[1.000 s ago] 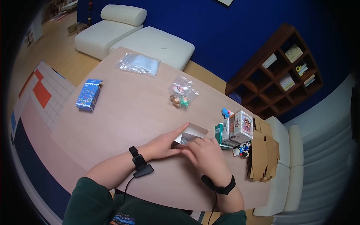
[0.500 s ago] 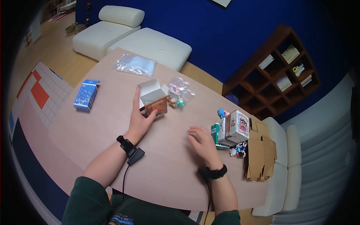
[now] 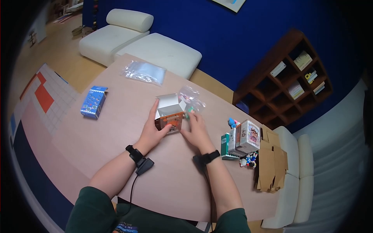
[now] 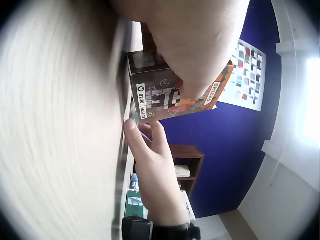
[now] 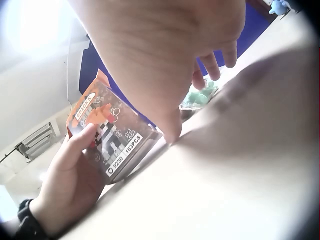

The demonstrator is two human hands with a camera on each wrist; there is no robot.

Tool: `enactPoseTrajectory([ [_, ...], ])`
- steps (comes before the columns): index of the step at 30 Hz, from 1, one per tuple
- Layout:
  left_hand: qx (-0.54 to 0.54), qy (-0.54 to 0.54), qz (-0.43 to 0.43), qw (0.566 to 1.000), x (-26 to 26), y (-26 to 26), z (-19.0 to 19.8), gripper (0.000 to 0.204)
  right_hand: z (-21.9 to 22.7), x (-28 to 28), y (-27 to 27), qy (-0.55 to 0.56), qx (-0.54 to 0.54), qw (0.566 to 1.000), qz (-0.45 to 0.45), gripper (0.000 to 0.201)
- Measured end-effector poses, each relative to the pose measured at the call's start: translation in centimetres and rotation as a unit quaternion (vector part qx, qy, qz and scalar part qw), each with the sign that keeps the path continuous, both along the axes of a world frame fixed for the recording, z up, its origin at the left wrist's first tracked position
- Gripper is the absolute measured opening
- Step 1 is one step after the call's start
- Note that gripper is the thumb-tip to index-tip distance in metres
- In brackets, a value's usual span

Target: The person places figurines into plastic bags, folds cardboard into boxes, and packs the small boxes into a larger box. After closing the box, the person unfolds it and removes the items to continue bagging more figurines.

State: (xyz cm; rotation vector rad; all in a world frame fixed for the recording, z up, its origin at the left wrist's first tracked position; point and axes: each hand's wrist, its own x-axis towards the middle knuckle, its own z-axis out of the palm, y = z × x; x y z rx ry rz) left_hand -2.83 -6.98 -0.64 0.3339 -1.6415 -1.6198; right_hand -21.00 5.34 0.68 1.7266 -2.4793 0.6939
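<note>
My left hand grips a small brick-toy box, fingers along its far side and thumb on the front. The box's white flaps stand up open, and its brown and orange front reads "BRICKS" and "163PCS" in the right wrist view. To its right my right hand reaches forward with relaxed fingers, just short of the small figures in clear plastic. In the head view those fingers partly overlap a green figure. A clear bag lies behind it.
A blue box stands at the left of the table. Farther back lies a stack of clear bags. At right are a white printed box, a green box, small figures and flattened cardboard.
The right hand leaves the box's opening, draws back right, then reaches forward toward the bagged figures. The left hand carries the box away to the left, then slightly back right.
</note>
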Motion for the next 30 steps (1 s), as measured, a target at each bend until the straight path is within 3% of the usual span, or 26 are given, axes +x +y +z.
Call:
enactPoseTrajectory([
  [4,-0.035,-0.038,0.027,0.998,0.0,-0.3,-0.6,0.095,-0.2,0.9,2.7,-0.041,0.042,0.998,-0.036,0.063],
  [8,0.004,-0.030,0.002,1.000,0.1,0.2,0.3,0.095,0.2,1.1,5.0,-0.004,0.070,0.996,-0.053,0.053],
  [10,0.002,-0.026,-0.003,1.000,0.1,0.3,0.6,0.096,0.1,0.5,5.1,0.020,-0.051,0.998,0.032,0.051],
  [14,-0.035,-0.020,0.018,0.999,-0.1,0.4,0.2,0.096,1.2,1.0,3.8,0.043,-0.101,0.993,0.039,0.051],
  [17,-0.024,-0.007,0.024,0.999,0.0,0.6,0.6,0.095,-0.3,0.8,3.6,0.074,-0.070,0.995,0.002,0.052],
  [19,-0.014,-0.011,0.020,1.000,0.1,0.5,0.6,0.095,0.9,1.1,4.6,-0.012,-0.017,1.000,0.020,0.050],
  [30,-0.019,-0.031,0.014,0.999,-0.1,0.2,-0.1,0.096,4.0,4.8,9.9,-0.088,0.076,0.993,0.008,0.042],
])
